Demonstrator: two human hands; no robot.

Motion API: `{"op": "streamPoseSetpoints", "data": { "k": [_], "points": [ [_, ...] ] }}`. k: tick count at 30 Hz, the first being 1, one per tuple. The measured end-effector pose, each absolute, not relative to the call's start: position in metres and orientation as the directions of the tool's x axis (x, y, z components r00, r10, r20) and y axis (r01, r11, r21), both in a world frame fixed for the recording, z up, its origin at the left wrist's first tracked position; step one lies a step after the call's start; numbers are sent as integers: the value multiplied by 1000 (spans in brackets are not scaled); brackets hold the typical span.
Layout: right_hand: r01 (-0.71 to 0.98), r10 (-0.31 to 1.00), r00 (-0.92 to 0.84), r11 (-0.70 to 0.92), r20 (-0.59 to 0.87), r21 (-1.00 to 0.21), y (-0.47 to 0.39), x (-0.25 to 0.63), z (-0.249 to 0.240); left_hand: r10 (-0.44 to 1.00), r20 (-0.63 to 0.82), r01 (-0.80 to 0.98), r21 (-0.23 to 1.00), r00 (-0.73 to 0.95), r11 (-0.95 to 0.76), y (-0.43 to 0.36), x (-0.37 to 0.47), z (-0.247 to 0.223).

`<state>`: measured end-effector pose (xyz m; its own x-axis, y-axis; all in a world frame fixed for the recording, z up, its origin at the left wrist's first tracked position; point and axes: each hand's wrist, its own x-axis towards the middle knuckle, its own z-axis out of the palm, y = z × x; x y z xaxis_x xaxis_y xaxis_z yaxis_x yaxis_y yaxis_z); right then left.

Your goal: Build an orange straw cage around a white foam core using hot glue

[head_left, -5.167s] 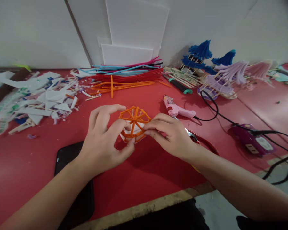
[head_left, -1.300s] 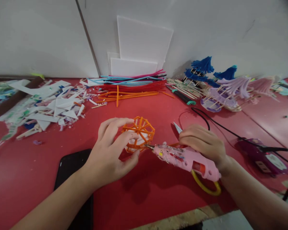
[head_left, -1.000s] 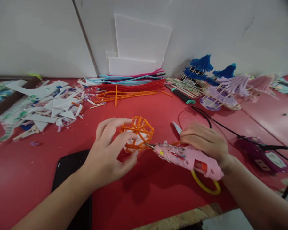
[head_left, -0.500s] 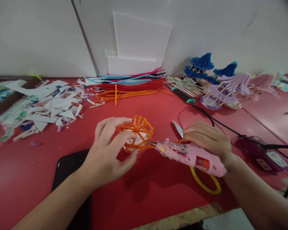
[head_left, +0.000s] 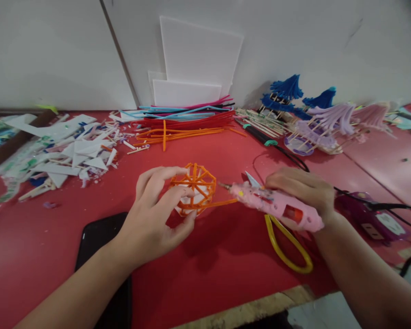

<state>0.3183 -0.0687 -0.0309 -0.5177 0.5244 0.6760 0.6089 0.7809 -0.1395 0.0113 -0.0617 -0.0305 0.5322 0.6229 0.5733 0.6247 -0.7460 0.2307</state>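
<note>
Between the fingertips and thumb of my left hand (head_left: 160,210) is a small round frame of orange pipe cleaners (head_left: 194,183), spoked like a wheel, with a white base inside. A loose orange strip sticks out from its lower edge to the right. My right hand (head_left: 299,189) is wrapped around a pink hot glue gun (head_left: 274,205), its nozzle pointing left, a short way off the frame. Under the glue gun lie scissors with yellow handles (head_left: 289,249); their blade tip shows above it.
Bundled pipe cleaners (head_left: 188,121) lie at the back. White foam scraps (head_left: 78,153) are heaped left, beside a black phone (head_left: 102,237). Small blue and lilac roofed models (head_left: 322,123) stand back right, near a purple power box (head_left: 371,214) with black cords.
My right hand has drawn the glue gun up and right, so its nozzle has left the orange frame. My left hand still holds the frame in nearly the same place.
</note>
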Motion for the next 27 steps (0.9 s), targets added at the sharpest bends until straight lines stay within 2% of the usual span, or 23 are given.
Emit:
{"op": "streamPoseSetpoints", "data": {
  "k": [2,4,6,8,13,17,21,24,27],
  "points": [
    [749,614,-435,653,659,-113,-65,324,-31,625,570,628,229,533,-744,-62,11,-31],
    [899,775,-306,426,554,-100,-61,329,-33,625,565,632,220,538,-743,-62,11,-31],
    [967,888,-185,241,421,-81,-54,334,-37,621,567,637,206,541,-743,-61,10,-32],
    [984,932,-137,166,334,-60,-47,339,-44,616,573,640,194,541,-743,-61,10,-32],
    [993,967,-98,111,234,-46,-36,345,-58,629,567,648,206,532,-733,-60,11,-31],
    [998,943,-62,63,327,7,-58,333,-51,627,575,644,214,525,-735,-60,10,-32],
    [982,919,-165,185,357,-23,-107,318,-44,640,571,646,233,514,-727,-60,9,-34],
    [979,938,-190,205,291,-23,-137,318,-50,651,561,645,251,511,-722,-61,9,-35],
    [968,939,-200,233,279,-90,-148,328,-58,665,547,653,260,508,-712,-62,9,-34]
  ]
}}
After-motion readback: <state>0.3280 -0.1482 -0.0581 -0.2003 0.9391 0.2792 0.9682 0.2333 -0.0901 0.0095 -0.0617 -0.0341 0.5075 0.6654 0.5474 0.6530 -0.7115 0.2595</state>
